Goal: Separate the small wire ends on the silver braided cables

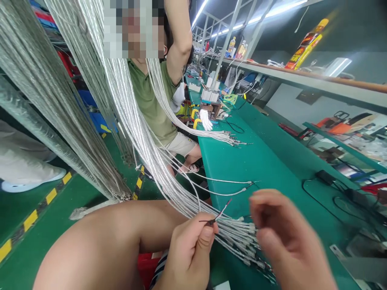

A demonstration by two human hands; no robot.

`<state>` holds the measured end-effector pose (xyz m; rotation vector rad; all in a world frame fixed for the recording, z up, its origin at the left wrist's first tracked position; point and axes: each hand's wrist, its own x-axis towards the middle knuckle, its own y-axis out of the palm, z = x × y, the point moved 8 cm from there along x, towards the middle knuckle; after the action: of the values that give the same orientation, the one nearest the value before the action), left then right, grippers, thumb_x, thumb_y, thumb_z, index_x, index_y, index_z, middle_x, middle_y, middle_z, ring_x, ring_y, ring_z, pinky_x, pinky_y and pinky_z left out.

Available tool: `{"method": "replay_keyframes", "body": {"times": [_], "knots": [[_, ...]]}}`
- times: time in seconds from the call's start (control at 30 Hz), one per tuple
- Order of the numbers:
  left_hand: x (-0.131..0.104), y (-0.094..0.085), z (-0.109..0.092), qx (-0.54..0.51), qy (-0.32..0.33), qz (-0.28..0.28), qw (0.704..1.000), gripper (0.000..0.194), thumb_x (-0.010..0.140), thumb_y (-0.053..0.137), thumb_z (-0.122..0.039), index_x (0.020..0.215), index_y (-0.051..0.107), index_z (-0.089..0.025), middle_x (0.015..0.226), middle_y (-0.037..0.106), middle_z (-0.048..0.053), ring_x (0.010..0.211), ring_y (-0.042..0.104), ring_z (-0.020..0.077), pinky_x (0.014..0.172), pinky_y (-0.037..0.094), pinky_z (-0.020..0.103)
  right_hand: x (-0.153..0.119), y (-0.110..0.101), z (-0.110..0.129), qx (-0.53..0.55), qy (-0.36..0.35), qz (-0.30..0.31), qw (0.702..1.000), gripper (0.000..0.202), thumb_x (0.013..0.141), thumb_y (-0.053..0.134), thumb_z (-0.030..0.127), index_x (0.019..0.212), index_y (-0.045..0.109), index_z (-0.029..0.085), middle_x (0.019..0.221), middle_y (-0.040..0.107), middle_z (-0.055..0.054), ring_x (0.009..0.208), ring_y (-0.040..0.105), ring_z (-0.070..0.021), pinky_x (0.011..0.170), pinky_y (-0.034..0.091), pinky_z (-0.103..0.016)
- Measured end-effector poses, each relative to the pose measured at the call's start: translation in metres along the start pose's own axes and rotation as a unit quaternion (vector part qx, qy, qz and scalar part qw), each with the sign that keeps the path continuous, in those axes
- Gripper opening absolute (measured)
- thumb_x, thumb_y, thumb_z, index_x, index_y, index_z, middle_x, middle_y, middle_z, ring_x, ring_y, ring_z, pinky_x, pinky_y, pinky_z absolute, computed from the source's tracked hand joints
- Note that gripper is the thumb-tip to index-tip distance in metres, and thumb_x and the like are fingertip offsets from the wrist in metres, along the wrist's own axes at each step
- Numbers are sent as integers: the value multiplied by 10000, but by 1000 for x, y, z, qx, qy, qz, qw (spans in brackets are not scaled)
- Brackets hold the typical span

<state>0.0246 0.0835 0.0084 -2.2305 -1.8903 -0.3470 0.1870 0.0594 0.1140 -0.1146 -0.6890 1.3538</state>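
Observation:
My left hand pinches the end of a white cable between thumb and forefinger. Dark braided strands and thin coloured wires stick out of the pinch. To the right, my right hand is apart from that cable, its fingers curled with a gap between thumb and forefinger and nothing visible in it. Beneath and between the hands lies a thick bundle of white cables with stripped ends, resting on the green table. Two single cables lie on the table beyond my left hand.
A co-worker in a green shirt sits beyond the hanging cables, one arm raised. Another cable bundle lies farther along the table, near a small machine and a white glove. A shelf runs above at right.

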Motion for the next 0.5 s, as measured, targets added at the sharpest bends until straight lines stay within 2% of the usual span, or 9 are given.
{"method": "replay_keyframes", "body": {"times": [0.07, 0.1, 0.17, 0.27, 0.4, 0.5], "knots": [[-1, 1, -8, 11, 26, 6, 1000, 259, 1048, 467, -298, 875, 645, -223, 759, 664, -11, 674, 620, 130, 643, 488, 199, 0, 38, -13, 50, 58, 118, 990, 225, 927, 705, 417, 1059, 638, 247, 928, 611, -37, 769, 578, -186, 612, 498, -262], [-2, 2, -11, 18, 34, 8, 999, 245, 1043, 474, -291, 887, 652, -230, 767, 678, -12, 689, 638, 135, 656, 501, 199, 0, 50, -17, 76, 78, 139, 984, 231, 928, 698, 443, 1028, 649, 241, 907, 614, -36, 762, 580, -185, 610, 498, -261], [-4, 3, -13, 42, 37, 9, 998, 222, 1037, 483, -288, 938, 675, -242, 819, 713, 1, 746, 676, 156, 695, 536, 212, 1, 62, -18, 127, 93, 128, 979, 216, 960, 655, 433, 931, 667, 220, 848, 614, -30, 728, 578, -168, 610, 495, -250], [-4, 3, -14, 82, 33, 3, 996, 227, 1033, 477, -296, 969, 684, -231, 847, 734, 32, 760, 694, 185, 722, 579, 247, 0, 66, -18, 189, 105, 87, 972, 250, 987, 619, 391, 832, 661, 199, 771, 610, -23, 685, 576, -153, 611, 498, -236], [-1, 1, -19, 109, 56, -21, 992, 284, 1036, 457, -321, 871, 665, -220, 732, 715, 25, 627, 676, 169, 630, 589, 229, -7, 67, -30, 244, 162, 52, 955, 260, 947, 674, 432, 827, 675, 201, 772, 607, -28, 708, 578, -166, 637, 516, -249], [-2, -5, -20, 119, 77, -49, 989, 318, 1041, 456, -354, 850, 677, -231, 696, 722, 12, 589, 686, 164, 564, 574, 208, -13, 73, -41, 316, 196, 32, 928, 249, 933, 697, 448, 862, 692, 210, 779, 619, -24, 694, 568, -146, 645, 506, -239]]}}
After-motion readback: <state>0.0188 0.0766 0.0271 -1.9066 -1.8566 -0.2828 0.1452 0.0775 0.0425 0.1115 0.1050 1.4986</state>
